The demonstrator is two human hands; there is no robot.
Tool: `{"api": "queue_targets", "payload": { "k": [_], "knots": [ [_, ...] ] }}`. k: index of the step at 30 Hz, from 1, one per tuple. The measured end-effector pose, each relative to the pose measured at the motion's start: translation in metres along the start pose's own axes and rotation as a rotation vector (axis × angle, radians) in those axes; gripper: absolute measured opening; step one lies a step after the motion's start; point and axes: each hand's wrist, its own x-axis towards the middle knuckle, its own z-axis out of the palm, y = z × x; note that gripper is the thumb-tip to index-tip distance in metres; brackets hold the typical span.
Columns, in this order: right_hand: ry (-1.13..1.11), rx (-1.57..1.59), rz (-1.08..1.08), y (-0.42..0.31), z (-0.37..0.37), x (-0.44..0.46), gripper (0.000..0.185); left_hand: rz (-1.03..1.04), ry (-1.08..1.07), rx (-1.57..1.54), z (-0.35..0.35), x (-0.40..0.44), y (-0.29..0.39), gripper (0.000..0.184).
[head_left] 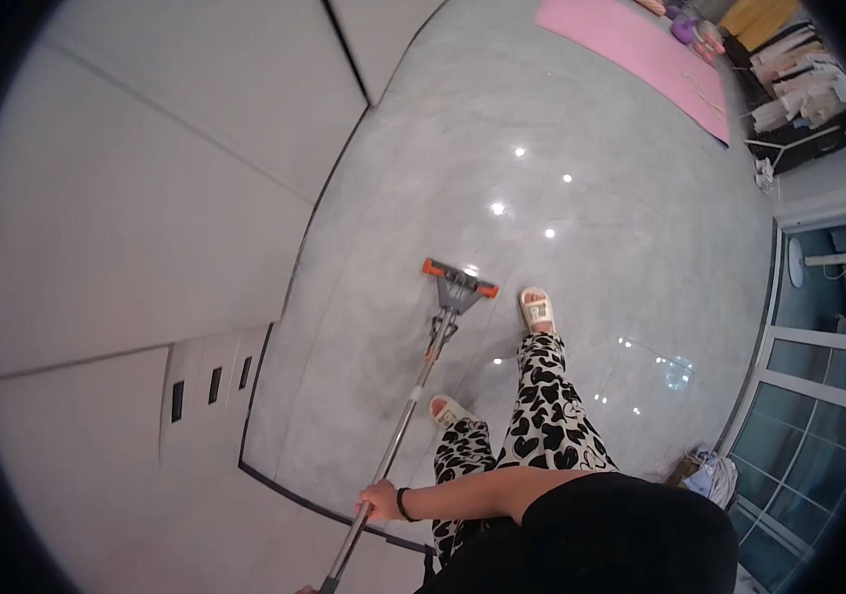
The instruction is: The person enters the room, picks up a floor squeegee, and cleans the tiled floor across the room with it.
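Note:
A mop (pixel 402 424) with a long metal pole slants from the bottom edge up to its grey and orange head, which rests on the grey floor. My right hand (pixel 378 501), with a black band at the wrist, is closed around the middle part of the pole. At the bottom edge, a sliver of my left hand (pixel 306 590) shows at the dark grip of the pole, mostly cut off by the frame. The mop head (pixel 458 281) lies flat, left of my forward slipper (pixel 538 311).
White cabinets (pixel 146 198) line the left side. A pink mat (pixel 641 54) lies at the top right, near hanging clothes (pixel 804 84). A glass-paned door (pixel 799 436) and a bagged bundle (pixel 710 477) are at the right. My other slipper (pixel 449 410) is beside the pole.

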Motion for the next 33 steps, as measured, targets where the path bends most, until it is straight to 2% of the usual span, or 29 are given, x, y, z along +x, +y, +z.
{"api": "queue_targets", "payload": {
  "k": [2, 3, 4, 5, 6, 7, 8, 9, 10, 11, 12, 13, 14, 15, 16, 17, 19, 20, 22, 23, 25, 27, 29, 30, 32, 33],
  "knots": [
    [0.150, -0.198, -0.053, 0.058, -0.038, 0.005, 0.017, 0.151, -0.026, -0.037, 0.059, 0.041, 0.006, 0.038],
    [0.148, -0.325, 0.057, 0.086, -0.082, -0.006, 0.017, 0.204, -0.017, -0.028, 0.093, 0.046, 0.042, 0.040],
    [0.152, -0.456, 0.159, 0.105, -0.142, -0.025, 0.018, 0.189, -0.091, 0.070, 0.121, 0.040, 0.094, 0.034],
    [0.108, -0.423, 0.207, 0.123, -0.204, -0.031, 0.017, 0.179, -0.167, 0.155, 0.153, 0.057, 0.129, 0.030],
    [0.058, -0.393, 0.259, 0.142, -0.270, -0.039, 0.015, 0.274, -0.172, 0.010, 0.188, 0.081, 0.166, 0.024],
    [0.316, -0.450, 0.059, 0.171, -0.332, -0.049, 0.009, 0.365, -0.180, -0.130, 0.221, 0.103, 0.209, 0.031],
    [0.614, 0.296, 0.326, 0.178, -0.397, -0.046, 0.006, 0.270, -0.223, -0.337, 0.248, 0.124, 0.274, 0.027],
    [0.854, 1.079, 0.566, 0.181, -0.465, -0.047, 0.006, 0.411, -0.234, -0.367, 0.256, 0.130, 0.362, 0.030],
    [0.954, 0.913, 0.479, 0.185, -0.530, -0.055, 0.012, 0.664, -0.143, -0.178, 0.272, 0.150, 0.429, 0.033],
    [1.084, 0.652, 0.503, 0.132, -0.594, -0.086, 0.028, 0.730, -0.151, -0.143, 0.280, 0.162, 0.509, 0.036],
    [1.094, 0.644, 0.378, 0.126, -0.641, -0.106, 0.031, 0.851, -0.111, -0.178, 0.287, 0.169, 0.583, 0.038],
    [1.101, 0.631, 0.251, 0.122, -0.674, -0.128, 0.035, 0.945, -0.122, -0.230, 0.310, 0.191, 0.645, 0.037],
    [1.111, 0.622, 0.248, 0.113, -0.693, -0.152, 0.035, 0.954, -0.189, -0.217, 0.312, 0.188, 0.714, 0.037],
    [1.092, 0.758, 0.243, 0.102, -0.708, -0.177, 0.031, 1.013, -0.226, -0.257, 0.332, 0.202, 0.769, 0.032],
    [1.069, 0.896, 0.238, 0.097, -0.718, -0.200, 0.027, 1.076, -0.225, -0.188, 0.339, 0.198, 0.825, 0.029],
    [1.074, 0.912, 0.298, 0.101, -0.717, -0.222, 0.025, 1.238, -0.140, -0.193, 0.359, 0.204, 0.870, 0.026],
    [1.074, 0.985, 0.408, 0.122, -0.690, -0.259, 0.021, 1.074, -0.362, -0.188, 0.357, 0.169, 0.934, 0.024],
    [1.098, 1.015, 0.459, 0.140, -0.668, -0.266, 0.017, 1.074, -0.377, -0.189, 0.358, 0.157, 0.941, 0.024],
    [1.059, 1.087, 0.548, 0.142, -0.634, -0.286, 0.018, 0.864, -0.453, -0.129, 0.357, 0.134, 0.939, 0.024],
    [1.009, 1.148, 0.624, 0.140, -0.620, -0.289, 0.018, 0.855, -0.445, -0.125, 0.357, 0.131, 0.919, 0.024],
    [0.941, 1.158, 0.551, 0.144, -0.601, -0.279, 0.015, 1.069, -0.220, -0.039, 0.367, 0.137, 0.847, 0.027],
    [0.882, 1.149, 0.430, 0.150, -0.575, -0.261, 0.011, 0.918, -0.295, -0.036, 0.349, 0.131, 0.753, 0.035],
    [0.823, 1.033, 0.353, 0.169, -0.554, -0.229, 0.014, 0.890, -0.330, -0.060, 0.315, 0.111, 0.641, 0.043],
    [0.915, 1.320, 0.473, 0.155, -0.541, -0.207, 0.020, 0.872, -0.320, -0.044, 0.304, 0.101, 0.579, 0.044],
    [0.942, 1.226, 0.545, 0.127, -0.502, -0.183, 0.029, 0.915, -0.223, -0.006, 0.276, 0.060, 0.459, 0.047],
    [0.918, 1.215, 0.558, 0.184, -0.464, -0.164, 0.029, 0.662, -0.364, 0.028, 0.256, 0.033, 0.403, 0.048]
  ]
}}
